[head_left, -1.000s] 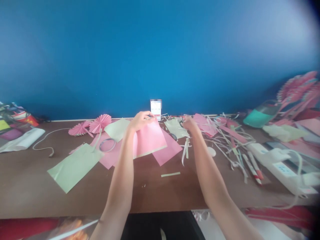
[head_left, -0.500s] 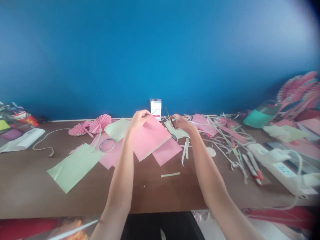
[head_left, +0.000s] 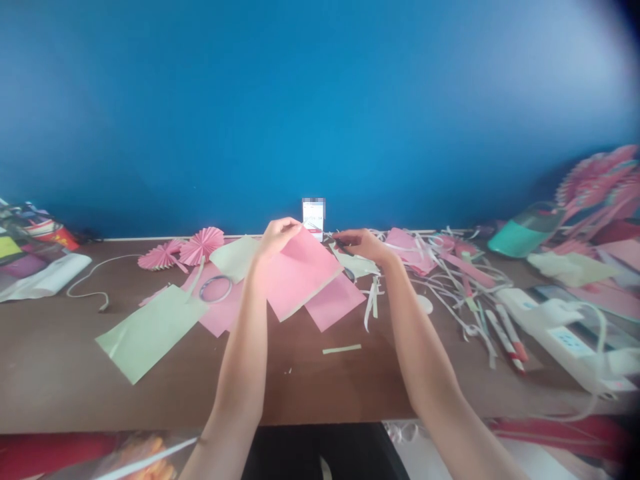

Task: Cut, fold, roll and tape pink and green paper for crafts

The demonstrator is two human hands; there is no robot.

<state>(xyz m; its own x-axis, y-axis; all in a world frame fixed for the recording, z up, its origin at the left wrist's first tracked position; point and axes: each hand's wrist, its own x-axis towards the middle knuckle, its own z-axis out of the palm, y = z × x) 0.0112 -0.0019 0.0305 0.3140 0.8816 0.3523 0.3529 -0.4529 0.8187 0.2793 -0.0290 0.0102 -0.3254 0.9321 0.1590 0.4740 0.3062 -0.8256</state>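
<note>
Pinching 1 pink sheet by its top in the left hand, maybe to steady it. Gripping scissors in the right hand, close by

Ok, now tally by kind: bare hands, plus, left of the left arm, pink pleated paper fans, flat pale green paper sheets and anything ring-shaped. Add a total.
Bare hands: 2
Pink pleated paper fans: 2
Flat pale green paper sheets: 2
Thin round grey ring: 1
Total: 7
</note>
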